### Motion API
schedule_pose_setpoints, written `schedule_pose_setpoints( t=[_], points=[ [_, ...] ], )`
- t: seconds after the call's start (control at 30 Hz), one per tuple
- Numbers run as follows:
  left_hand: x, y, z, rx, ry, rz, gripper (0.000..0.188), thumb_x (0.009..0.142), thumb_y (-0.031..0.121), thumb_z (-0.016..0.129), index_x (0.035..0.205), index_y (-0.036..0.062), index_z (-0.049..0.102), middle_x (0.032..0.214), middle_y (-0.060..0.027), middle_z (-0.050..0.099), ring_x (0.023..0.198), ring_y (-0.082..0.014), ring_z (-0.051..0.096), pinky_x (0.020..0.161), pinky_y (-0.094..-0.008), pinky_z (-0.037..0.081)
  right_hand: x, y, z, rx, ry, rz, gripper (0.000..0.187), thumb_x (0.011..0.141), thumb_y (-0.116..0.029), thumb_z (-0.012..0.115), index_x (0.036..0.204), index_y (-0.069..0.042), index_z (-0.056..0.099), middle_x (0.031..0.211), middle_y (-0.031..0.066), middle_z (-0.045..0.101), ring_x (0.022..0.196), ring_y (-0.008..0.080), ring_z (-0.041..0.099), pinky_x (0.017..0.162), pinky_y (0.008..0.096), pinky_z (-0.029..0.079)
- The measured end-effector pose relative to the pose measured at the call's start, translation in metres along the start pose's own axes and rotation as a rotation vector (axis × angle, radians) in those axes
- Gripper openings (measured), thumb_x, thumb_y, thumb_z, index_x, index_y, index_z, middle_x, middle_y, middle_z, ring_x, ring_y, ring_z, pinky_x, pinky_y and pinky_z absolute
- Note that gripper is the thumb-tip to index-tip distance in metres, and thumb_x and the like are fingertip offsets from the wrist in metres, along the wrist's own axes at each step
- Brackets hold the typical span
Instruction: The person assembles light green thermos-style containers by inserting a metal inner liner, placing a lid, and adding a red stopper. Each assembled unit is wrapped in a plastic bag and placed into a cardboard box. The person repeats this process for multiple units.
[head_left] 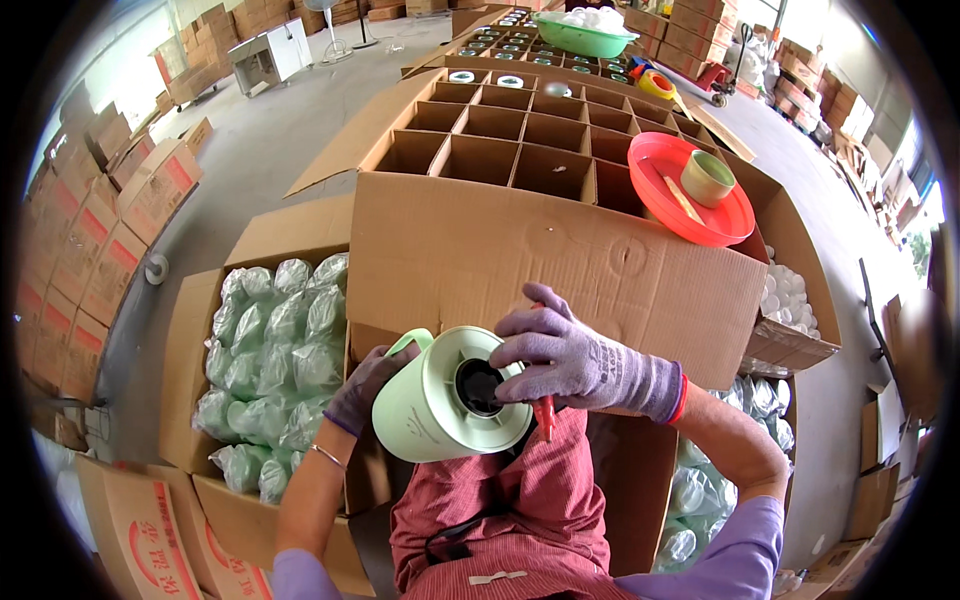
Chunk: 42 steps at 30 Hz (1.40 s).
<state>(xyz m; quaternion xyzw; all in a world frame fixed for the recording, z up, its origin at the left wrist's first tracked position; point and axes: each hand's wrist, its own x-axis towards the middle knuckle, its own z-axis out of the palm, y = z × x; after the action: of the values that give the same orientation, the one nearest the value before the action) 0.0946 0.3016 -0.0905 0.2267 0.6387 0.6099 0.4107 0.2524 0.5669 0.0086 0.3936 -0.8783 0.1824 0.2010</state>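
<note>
The pale green jug (405, 420) sits at lower centre of the frame, tilted, its long axis running from lower left toward upper right and its dark round mouth facing the camera. The left hand (365, 392) is curled around its handle side, fingers mostly hidden behind it. The right hand (575, 360), fingers bent, holds a red pen-like tool (546, 420); its fingertips seem to touch the mouth's right edge, though they partly cover it. A divided carton (540, 260) stands above centre, bearing a red basin (738, 222); grey floor (290, 110) spreads upper left.
</note>
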Motion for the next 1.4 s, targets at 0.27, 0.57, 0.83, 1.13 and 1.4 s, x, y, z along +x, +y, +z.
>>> schedule_pose_setpoints(
  t=[0.27, 0.57, 0.83, 1.13, 1.4],
  points=[
    [-0.019, 0.021, 0.017, 0.083, 0.129, 0.000, 0.038, 0.095, 0.041, 0.063, 0.095, 0.0033, 0.071, 0.080, -0.0005, 0.070, 0.072, -0.0064, 0.065, 0.065, -0.0240, 0.051, -0.010, -0.002, -0.001, 0.093, -0.073, 0.137, 0.027, 0.075, -0.015, 0.074, 0.100, -0.016, 0.064, 0.112, 0.0016, 0.060, 0.101, 0.0240, 0.058, 0.101, 0.0550, 0.036],
    [-0.029, 0.008, 0.020, 0.186, 0.340, 0.253, 0.031, 0.095, 0.027, 0.062, 0.098, -0.0023, 0.072, 0.085, -0.0064, 0.073, 0.079, -0.0142, 0.068, 0.073, -0.0281, 0.054, -0.002, -0.039, 0.010, 0.462, 0.047, 0.994, 0.023, 0.087, -0.020, 0.069, 0.096, -0.002, 0.059, 0.083, 0.0179, 0.063, 0.072, 0.0311, 0.065, 0.066, 0.0401, 0.050],
    [-0.037, 0.035, 0.059, 0.814, 0.494, 1.032, 0.015, 0.088, 0.013, 0.062, 0.095, 0.0015, 0.068, 0.102, -0.0136, 0.069, 0.100, -0.0335, 0.066, 0.099, -0.0469, 0.048, -0.064, -0.018, 0.051, 1.835, 0.552, 1.680, 0.022, 0.093, -0.026, 0.063, 0.082, -0.008, 0.057, 0.066, -0.0018, 0.051, 0.048, 0.0067, 0.044, 0.041, 0.0233, 0.037],
    [-0.029, -0.016, 0.030, 0.065, 0.585, 0.602, 0.036, 0.099, 0.027, 0.058, 0.104, -0.0077, 0.067, 0.101, -0.0101, 0.071, 0.093, -0.0152, 0.065, 0.087, -0.0306, 0.052, -0.022, -0.020, 0.006, 0.121, 0.098, 0.515, 0.029, 0.074, -0.005, 0.070, 0.101, -0.008, 0.060, 0.107, 0.0133, 0.060, 0.095, 0.0340, 0.060, 0.079, 0.0406, 0.049],
    [-0.022, -0.004, 0.004, 0.146, 0.308, 0.378, 0.026, 0.090, 0.019, 0.063, 0.098, -0.0046, 0.072, 0.095, -0.0096, 0.074, 0.087, -0.0147, 0.067, 0.080, -0.0285, 0.053, -0.028, -0.021, 0.036, 0.330, -0.012, 0.478, 0.024, 0.084, -0.017, 0.068, 0.103, -0.007, 0.057, 0.100, 0.0146, 0.059, 0.089, 0.0347, 0.061, 0.075, 0.0433, 0.049]
  ],
)
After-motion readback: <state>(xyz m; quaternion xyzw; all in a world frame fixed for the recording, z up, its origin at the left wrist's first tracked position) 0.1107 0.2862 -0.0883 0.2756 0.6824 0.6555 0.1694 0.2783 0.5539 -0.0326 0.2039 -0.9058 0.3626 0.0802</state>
